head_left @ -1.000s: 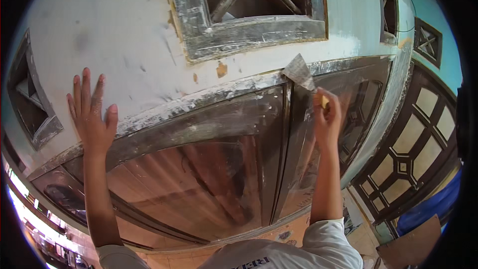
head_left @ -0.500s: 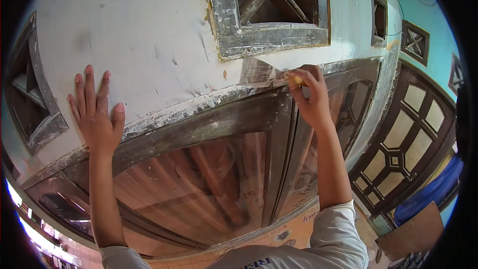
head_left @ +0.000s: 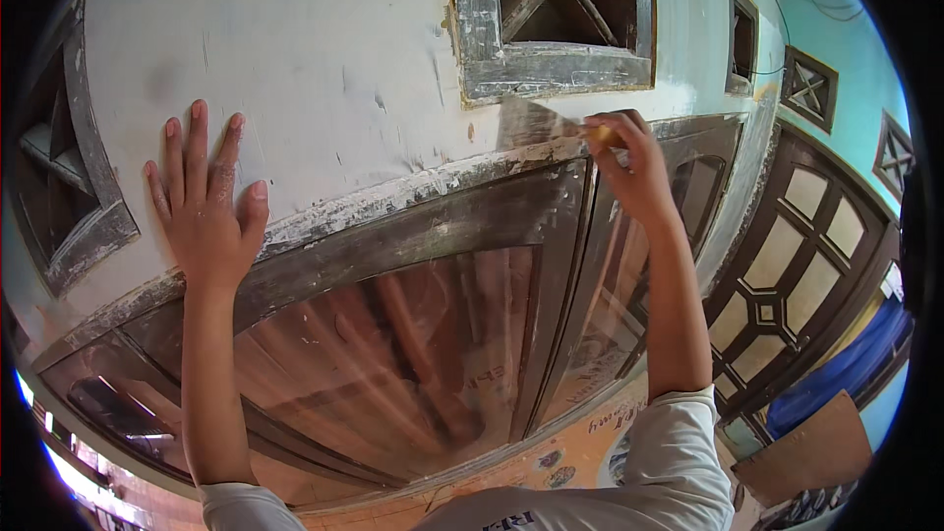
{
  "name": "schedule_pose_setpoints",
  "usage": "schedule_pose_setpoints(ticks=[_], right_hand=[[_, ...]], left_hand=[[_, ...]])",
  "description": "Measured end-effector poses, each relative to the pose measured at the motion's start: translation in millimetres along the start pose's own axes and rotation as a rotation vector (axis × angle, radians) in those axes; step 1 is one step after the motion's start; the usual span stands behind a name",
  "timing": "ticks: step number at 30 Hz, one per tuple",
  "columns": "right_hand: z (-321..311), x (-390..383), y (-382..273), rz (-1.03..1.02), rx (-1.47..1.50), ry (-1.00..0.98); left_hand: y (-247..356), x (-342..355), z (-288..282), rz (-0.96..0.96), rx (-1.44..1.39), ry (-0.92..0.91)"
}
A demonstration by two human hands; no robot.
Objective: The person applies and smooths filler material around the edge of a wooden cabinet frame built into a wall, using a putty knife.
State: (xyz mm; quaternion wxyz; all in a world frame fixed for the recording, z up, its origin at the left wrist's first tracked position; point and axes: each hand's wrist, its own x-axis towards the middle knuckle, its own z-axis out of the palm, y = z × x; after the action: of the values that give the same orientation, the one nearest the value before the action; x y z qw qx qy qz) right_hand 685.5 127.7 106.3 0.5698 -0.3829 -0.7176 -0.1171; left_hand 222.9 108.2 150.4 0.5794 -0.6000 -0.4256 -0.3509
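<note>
My left hand (head_left: 208, 226) lies flat against the white wall (head_left: 305, 69), fingers spread, with whitish dust on the skin. Closed around the yellowish handle of a putty knife (head_left: 536, 125) is my right hand (head_left: 629, 157). The knife's wide, stained blade points left and lies at the strip of wall between the vent frame (head_left: 560, 74) above and the window's top frame (head_left: 413, 199) below. White residue and flaking paint cover the upper edge of that window frame. Small dents and scuffs mark the wall between my hands.
Below my arms is a wooden window with glass panes (head_left: 393, 354). Another vent opening (head_left: 64, 157) is at far left. To the right stand a dark door (head_left: 787, 275) with pale panels, a blue cloth (head_left: 836, 364) and a leaning brown board (head_left: 806, 452).
The view has shifted a little. My right hand still grips the putty knife near the vent's lower edge, and my left hand remains flat on the wall.
</note>
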Motion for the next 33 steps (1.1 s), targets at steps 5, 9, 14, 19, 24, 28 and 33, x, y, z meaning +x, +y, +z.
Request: schedule_pose_setpoints(ticks=[5,9,14,19,24,28,33], right_hand=[[-51,-22,55,0.198,-0.135,0.147],[-58,-19,57,0.023,-0.169,0.272],[-56,4,40,-0.122,-0.3,0.261],[-58,19,45,-0.137,-0.231,0.185],[-19,41,7,-0.202,-0.016,-0.019],[-4,43,-20,-0.289,-0.118,-0.025],[-52,30,40,-0.084,-0.141,0.031]], left_hand=[[2,0,5,0.007,-0.013,0.007],[2,0,2,0.003,0.001,-0.005],[-1,2,1,0.006,0.03,-0.001],[7,0,7,0.01,0.027,-0.005],[3,-2,8,0.015,0.041,0.007],[2,2,6,0.002,0.025,0.018],[2,-2,8,-0.02,0.027,0.021]])
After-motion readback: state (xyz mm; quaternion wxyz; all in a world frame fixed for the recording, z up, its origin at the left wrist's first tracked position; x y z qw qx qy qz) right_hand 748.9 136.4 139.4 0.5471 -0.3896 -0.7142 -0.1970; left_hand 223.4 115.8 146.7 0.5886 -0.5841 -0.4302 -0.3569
